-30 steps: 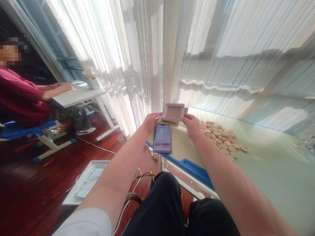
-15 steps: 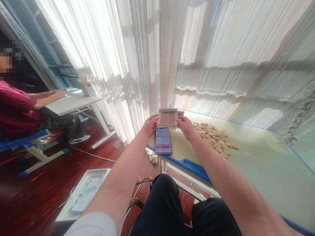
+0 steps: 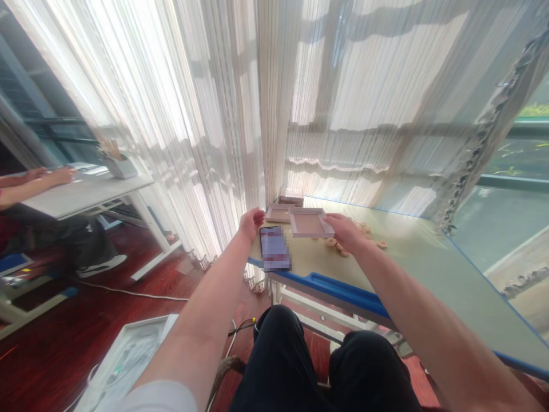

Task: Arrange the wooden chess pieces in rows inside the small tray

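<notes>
My right hand (image 3: 342, 230) grips the right edge of a shallow, light-coloured open box (image 3: 312, 224), held tilted above the table. Just left of it my left hand (image 3: 252, 223) is closed with its fingers curled, and I see nothing in it. A second shallow box (image 3: 277, 214) sits close to the left hand's fingertips, partly covered by the held box. The phone (image 3: 275, 249), its screen lit and partly blurred, lies near the table's front edge. Round wooden discs (image 3: 337, 246) lie loose around the right hand, which hides many of them.
Behind the boxes, a small stack (image 3: 291, 198) stands by the curtain (image 3: 231, 114). The table (image 3: 412, 257) has a blue rim. At left, a person's hands (image 3: 55, 176) rest on a white desk (image 3: 90, 191). A white tray (image 3: 128, 349) with cables is on the floor.
The left hand has let go of the box and closed. My right hand alone holds the box, now farther right. A second box shows at its left. The view has turned right.
</notes>
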{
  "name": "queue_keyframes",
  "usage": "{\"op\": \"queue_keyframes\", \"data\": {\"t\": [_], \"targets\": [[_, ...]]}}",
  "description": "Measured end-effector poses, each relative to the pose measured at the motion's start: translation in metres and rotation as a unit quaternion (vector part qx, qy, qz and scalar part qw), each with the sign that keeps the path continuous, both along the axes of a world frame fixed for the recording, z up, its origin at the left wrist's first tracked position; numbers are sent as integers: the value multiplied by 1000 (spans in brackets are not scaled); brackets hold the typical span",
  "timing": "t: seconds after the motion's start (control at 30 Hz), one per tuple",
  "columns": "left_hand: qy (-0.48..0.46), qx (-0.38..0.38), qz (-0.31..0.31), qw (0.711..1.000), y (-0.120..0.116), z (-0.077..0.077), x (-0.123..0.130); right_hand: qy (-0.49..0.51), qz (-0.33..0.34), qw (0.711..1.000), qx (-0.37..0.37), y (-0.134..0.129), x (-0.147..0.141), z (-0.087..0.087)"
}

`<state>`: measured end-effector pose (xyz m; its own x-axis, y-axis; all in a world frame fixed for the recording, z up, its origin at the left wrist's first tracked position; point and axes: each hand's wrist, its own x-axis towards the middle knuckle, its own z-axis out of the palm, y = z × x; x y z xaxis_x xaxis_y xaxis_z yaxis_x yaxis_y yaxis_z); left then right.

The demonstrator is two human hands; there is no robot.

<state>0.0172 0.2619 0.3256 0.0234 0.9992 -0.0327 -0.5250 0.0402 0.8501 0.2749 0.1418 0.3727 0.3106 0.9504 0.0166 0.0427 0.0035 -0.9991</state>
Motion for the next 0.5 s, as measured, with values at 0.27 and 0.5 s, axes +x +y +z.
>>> {"op": "queue_keyframes", "data": {"t": [0.27, 0.5], "targets": [[38, 13, 35, 999, -4, -1, 5, 28, -39, 999, 3, -43, 33, -2], [76, 45, 30, 996, -6, -7, 6, -31, -29, 999, 25, -46, 30, -5]]}}
